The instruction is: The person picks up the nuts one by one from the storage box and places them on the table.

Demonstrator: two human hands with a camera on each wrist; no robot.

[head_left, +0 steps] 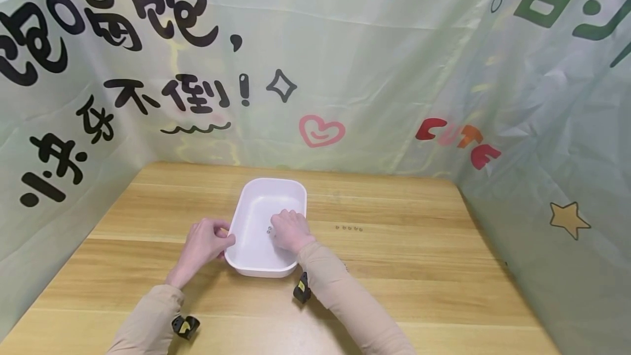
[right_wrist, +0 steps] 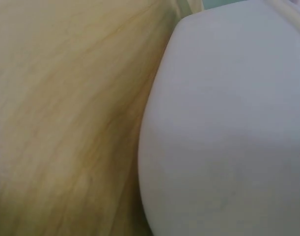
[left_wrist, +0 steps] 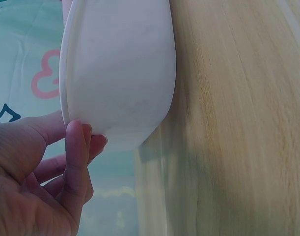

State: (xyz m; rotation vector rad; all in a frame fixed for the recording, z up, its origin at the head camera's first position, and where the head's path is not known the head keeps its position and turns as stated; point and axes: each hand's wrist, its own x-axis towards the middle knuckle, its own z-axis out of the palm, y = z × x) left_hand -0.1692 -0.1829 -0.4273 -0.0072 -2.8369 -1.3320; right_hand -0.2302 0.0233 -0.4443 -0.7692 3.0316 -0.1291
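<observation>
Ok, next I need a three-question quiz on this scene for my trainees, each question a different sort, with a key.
1. Multiple choice: in the head view, where does the left hand hold the white tray? (a) far side (b) left side (c) right side
2. True or false: the row of small pieces lies inside the tray.
3. Short answer: which hand reaches over the tray's right side?

Key: 1. b. 2. False; it lies on the wooden table. 3. The right hand.
</observation>
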